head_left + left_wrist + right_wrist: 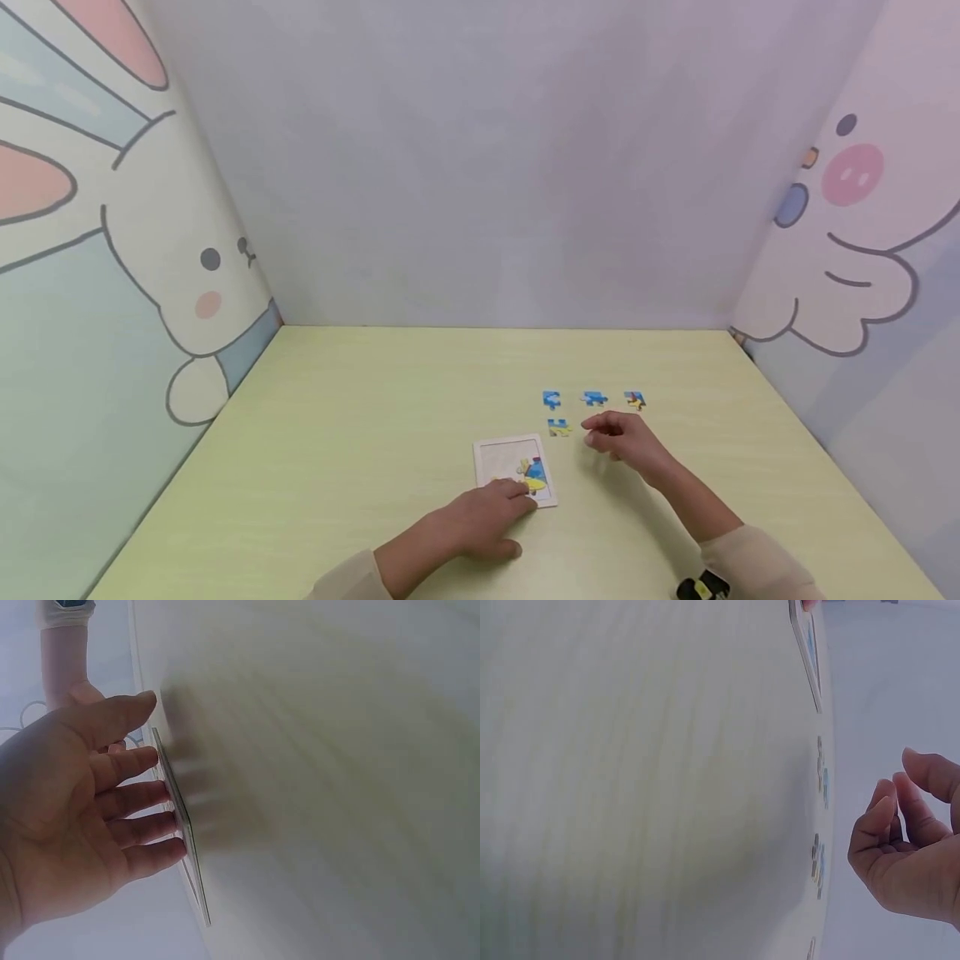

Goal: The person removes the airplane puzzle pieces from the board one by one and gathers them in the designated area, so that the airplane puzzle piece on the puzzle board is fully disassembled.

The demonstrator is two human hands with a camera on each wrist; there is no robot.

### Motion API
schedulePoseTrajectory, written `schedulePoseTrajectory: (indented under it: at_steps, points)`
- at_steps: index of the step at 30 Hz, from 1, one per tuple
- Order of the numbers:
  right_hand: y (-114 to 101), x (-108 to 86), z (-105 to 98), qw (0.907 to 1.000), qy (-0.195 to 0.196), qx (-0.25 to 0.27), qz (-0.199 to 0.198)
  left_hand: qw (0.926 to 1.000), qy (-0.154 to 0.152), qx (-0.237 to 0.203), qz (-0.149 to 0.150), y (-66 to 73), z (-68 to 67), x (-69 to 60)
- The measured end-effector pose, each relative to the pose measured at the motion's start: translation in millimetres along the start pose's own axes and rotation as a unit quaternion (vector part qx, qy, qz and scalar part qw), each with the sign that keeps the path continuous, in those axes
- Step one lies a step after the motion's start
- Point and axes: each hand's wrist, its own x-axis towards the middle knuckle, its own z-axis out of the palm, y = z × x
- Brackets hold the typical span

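Note:
A white-framed puzzle tray [495, 457] lies on the table, with joined blue and yellow jigsaw pieces [536, 469] along its right side. My left hand [487, 515] rests its fingertips on the near part of the tray and covers some of the inside. In the left wrist view those fingers [139, 802] reach nearly straight to the tray's edge [182, 806]. Above the table, right of the tray, hovers my right hand [628, 443], fingers loosely bent and nothing visible between them. Nearest to it lies a blue and yellow jigsaw piece [558, 427].
Behind that piece, loose jigsaw pieces lie in a row: a blue one [551, 399], another blue one [595, 398] and a multicoloured one [635, 400]. A black and yellow object [703, 587] is partly visible by the right sleeve. Walls with cartoon animals border the table [337, 400].

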Motion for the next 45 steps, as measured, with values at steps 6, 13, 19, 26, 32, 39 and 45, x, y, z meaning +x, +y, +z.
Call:
schedulePoseTrajectory:
  at_steps: [6, 13, 19, 26, 32, 39, 45]
  points:
    - [-3, -7.8, 12, 0.9997, -0.022, 0.002, -0.011, 0.9999, 0.004, 0.012, 0.002, -0.9, -0.6, 0.3]
    - [-16, -18.6, 31, 0.9973, -0.067, -0.001, -0.029, 0.9997, 0.008, 0.023, 0.004, -0.1, -4.7, -3.9]
    - [-9, -14.9, 39, 0.9953, -0.084, -0.011, -0.045, 0.9995, 0.014, 0.027, 0.008, 1.6, -7.0, -4.8]
    - [-3, -8.4, 52, 0.9926, -0.105, -0.030, -0.054, 0.9994, 0.011, 0.031, 0.013, 3.0, -7.5, -2.7]
    - [1, -0.5, 60, 0.9895, -0.089, -0.085, -0.076, 0.9990, 0.015, 0.039, 0.016, 2.4, -6.1, -1.3]
    - [4, 7.0, 67, 0.9844, -0.075, -0.134, -0.086, 0.9987, 0.016, 0.043, 0.023, 0.1, -4.8, 0.2]
    - [1, 3.4, 69, 0.9832, -0.070, -0.150, -0.078, 0.9987, 0.016, 0.035, 0.032, 2.4, -4.1, -0.7]
